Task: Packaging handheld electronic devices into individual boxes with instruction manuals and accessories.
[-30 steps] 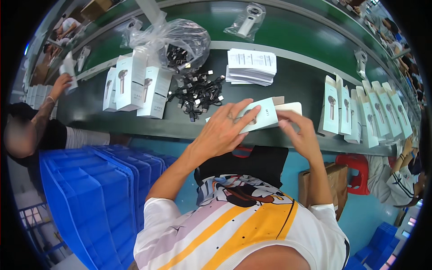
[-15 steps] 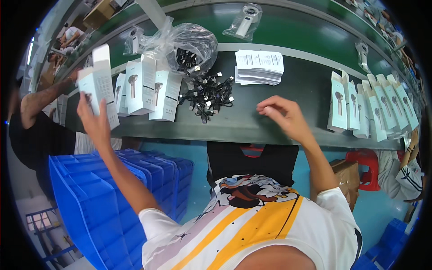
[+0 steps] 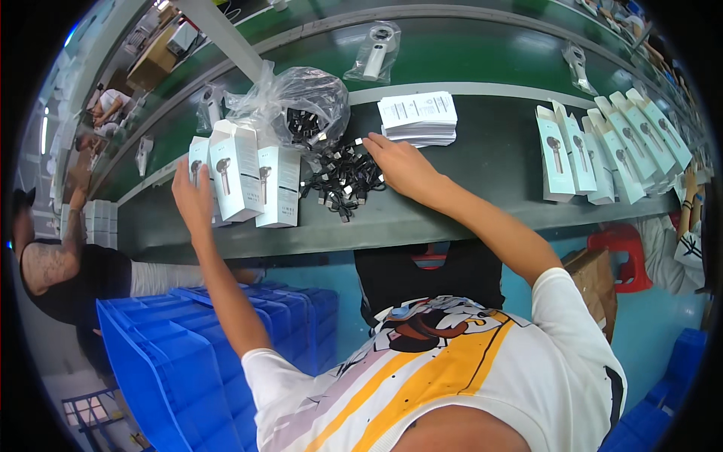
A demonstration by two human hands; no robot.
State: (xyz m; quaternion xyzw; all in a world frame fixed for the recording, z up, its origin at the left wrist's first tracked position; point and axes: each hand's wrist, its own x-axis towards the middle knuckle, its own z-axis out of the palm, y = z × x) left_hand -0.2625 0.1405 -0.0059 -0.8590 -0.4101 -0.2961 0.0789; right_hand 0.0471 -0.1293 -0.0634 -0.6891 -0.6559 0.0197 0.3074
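White boxes point(image 3: 245, 177) upright on counter point(image 3: 482, 203), touching left hand point(image 3: 193, 202), its grip flat against the nearest box, apparently not closed. Black cable pile point(image 3: 343, 184) just left of right hand point(image 3: 403, 167), fingers spread, grasping nothing; right hand nearer.

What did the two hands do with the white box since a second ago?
The left hand carried the white box away to the left and stood it with the row of white boxes, where it now rests against them. The right hand let go and moved onto the pile of black cables. The stack of leaflets, the plastic bag and the boxes on the right stayed put.
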